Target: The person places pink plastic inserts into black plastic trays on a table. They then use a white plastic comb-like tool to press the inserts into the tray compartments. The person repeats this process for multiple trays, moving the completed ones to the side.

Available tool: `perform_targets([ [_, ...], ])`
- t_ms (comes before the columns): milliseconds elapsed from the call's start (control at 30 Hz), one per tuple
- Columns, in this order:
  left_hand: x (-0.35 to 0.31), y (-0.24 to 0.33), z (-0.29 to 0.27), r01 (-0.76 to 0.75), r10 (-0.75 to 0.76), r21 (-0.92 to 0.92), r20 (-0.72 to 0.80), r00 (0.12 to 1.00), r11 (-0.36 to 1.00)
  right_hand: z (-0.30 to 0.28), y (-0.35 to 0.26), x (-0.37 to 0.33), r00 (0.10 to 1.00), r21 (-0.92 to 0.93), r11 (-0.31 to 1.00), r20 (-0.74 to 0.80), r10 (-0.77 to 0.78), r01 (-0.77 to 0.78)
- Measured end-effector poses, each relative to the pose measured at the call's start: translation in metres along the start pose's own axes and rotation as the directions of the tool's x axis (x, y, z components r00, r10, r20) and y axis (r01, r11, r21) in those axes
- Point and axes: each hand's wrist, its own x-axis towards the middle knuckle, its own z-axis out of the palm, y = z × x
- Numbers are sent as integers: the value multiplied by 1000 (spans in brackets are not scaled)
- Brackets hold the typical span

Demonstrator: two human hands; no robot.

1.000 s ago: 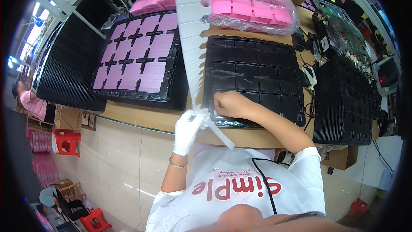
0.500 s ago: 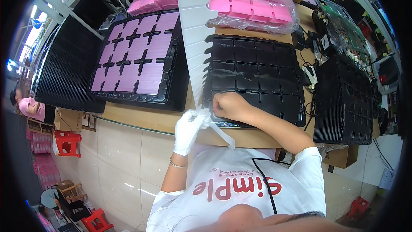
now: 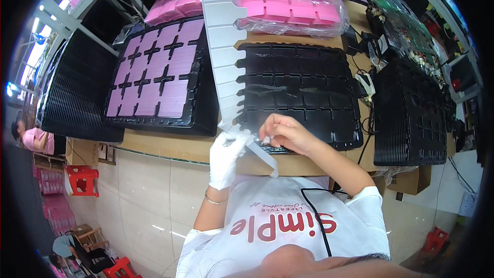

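My left hand (image 3: 224, 160), in a white glove, grips the lower part of a long pale strip (image 3: 225, 36) with notches along its right edge. The strip stretches away toward the back, and its narrow tail hangs below the glove. Just right of the glove, my bare right hand (image 3: 286, 133) has its fingers pinched together; what sits between the fingertips is too small to make out. Under that hand lies a black compartment tray (image 3: 303, 100). Left of the strip, another black tray (image 3: 194, 108) holds pink-purple sheets in its compartments.
Stacked black trays stand at far left (image 3: 77, 92) and right (image 3: 406, 118). Pink parts in a clear bag (image 3: 293, 7) lie behind the tray. Cables (image 3: 368, 108) and circuit boards (image 3: 406, 31) are at right. Red stools (image 3: 82, 180) and people are on the left.
My right hand has lifted slightly away from the tray's near left corner, its fingers now more raised. The strip has turned flatter toward me, while my left hand keeps its hold.
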Motion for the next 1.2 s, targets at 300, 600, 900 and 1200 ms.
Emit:
perform_targets([
  [300,2,-8,50,16,-27,55,197,980,998,14,2,-63,754,-749,623,-270,-599,227],
  [600,6,-17,62,-10,-9,92,200,980,996,-55,-40,-155,757,-682,727,-516,-402,-79],
  [900,8,-11,72,-1,-33,162,208,978,987,-112,-49,-164,695,-863,353,-502,-515,-362],
  [1200,10,-15,66,-10,-32,177,230,973,984,-122,-46,-159,683,-876,304,-481,-549,-373],
])
